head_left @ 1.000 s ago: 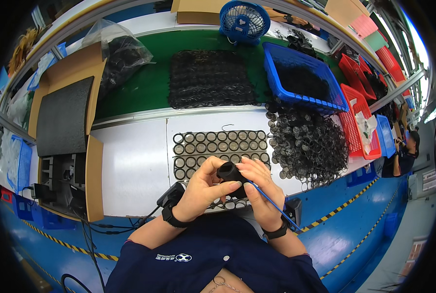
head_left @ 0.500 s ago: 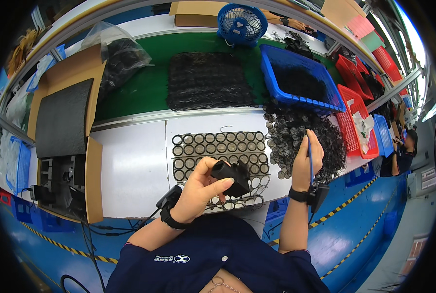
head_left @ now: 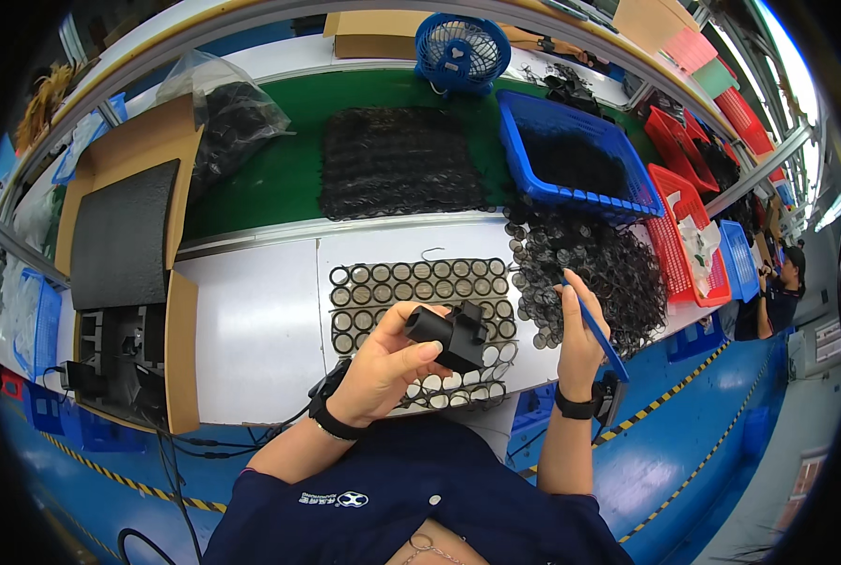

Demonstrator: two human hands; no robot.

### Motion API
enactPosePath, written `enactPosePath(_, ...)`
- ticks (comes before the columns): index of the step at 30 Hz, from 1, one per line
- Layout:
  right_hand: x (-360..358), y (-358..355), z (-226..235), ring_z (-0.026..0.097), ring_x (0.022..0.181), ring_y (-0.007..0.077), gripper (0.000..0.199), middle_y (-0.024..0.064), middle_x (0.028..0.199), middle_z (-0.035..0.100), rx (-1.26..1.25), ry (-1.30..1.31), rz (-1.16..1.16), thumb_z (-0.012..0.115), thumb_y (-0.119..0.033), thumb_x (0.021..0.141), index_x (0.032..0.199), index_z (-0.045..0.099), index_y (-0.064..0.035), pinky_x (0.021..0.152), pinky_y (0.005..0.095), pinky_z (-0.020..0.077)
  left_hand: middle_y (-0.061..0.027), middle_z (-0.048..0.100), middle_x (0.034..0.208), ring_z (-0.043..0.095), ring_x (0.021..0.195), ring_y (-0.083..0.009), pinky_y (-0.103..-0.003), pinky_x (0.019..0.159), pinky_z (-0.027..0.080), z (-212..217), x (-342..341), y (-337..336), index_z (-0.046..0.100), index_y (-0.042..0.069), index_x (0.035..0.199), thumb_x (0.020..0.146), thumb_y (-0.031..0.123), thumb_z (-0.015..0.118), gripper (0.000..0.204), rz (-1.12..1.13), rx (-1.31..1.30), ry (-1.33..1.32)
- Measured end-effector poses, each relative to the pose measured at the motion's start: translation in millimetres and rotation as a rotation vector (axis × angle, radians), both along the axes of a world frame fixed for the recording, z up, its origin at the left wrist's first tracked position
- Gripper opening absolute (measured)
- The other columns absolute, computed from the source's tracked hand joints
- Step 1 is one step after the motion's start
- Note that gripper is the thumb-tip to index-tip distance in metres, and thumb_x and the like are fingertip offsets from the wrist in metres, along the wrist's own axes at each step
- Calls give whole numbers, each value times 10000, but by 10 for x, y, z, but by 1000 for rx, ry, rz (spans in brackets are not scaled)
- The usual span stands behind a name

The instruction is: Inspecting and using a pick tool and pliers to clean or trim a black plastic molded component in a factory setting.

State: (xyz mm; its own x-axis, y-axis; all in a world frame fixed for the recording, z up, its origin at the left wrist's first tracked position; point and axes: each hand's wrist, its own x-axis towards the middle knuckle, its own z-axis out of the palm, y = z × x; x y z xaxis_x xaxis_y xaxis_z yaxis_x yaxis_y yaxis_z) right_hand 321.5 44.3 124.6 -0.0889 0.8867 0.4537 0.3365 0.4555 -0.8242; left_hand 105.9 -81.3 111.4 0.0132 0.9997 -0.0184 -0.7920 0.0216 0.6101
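Note:
My left hand (head_left: 389,363) is closed round a black plastic housing (head_left: 450,336) with a short tube at one end. It is held over the near part of a grid of round lenses with black rings (head_left: 411,281) on the white table. Between the fingertips of my right hand (head_left: 580,341) is a slim blue pen-like tool (head_left: 601,336), its shaft slanting back over the hand. That hand hovers at the near left side of a loose heap of black rings and clear discs (head_left: 590,259). Both wrists carry black straps.
A blue basket (head_left: 580,200) of black parts stands behind the heap, with red baskets (head_left: 686,247) to its right. A dark sheet of parts (head_left: 397,160) lies on the green mat, a blue fan (head_left: 460,56) beyond. An open cardboard box (head_left: 183,348) is at left. Another person (head_left: 785,292) works far right.
My right hand has shifted slightly left, and the blue tool has swung from nearly upright to a slant. The black housing has turned a little in my left hand.

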Motion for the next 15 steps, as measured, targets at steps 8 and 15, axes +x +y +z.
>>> enactPosePath(8, -237, -449, 127, 623, 969, 202, 229, 147, 1060, 639, -174, 313, 335, 554, -34, 925, 1120, 623, 63, 868, 292, 473, -118, 520, 1210, 623, 967, -232, -367, 736, 567, -23, -7, -3, 476, 75, 1190, 867, 63, 620, 354, 49, -22, 108)
enactPosePath(15, -337, -521, 189, 566, 1100, 305, 227, 143, 1093, 656, 139, -14, 489, 619, -16, 849, 1072, 654, 14, 954, 388, 426, -77, 499, 1192, 526, 1080, -178, -331, 897, 475, 26, 14, -29, 510, 72, 1145, 800, -4, 692, 397, 208, 70, 369)
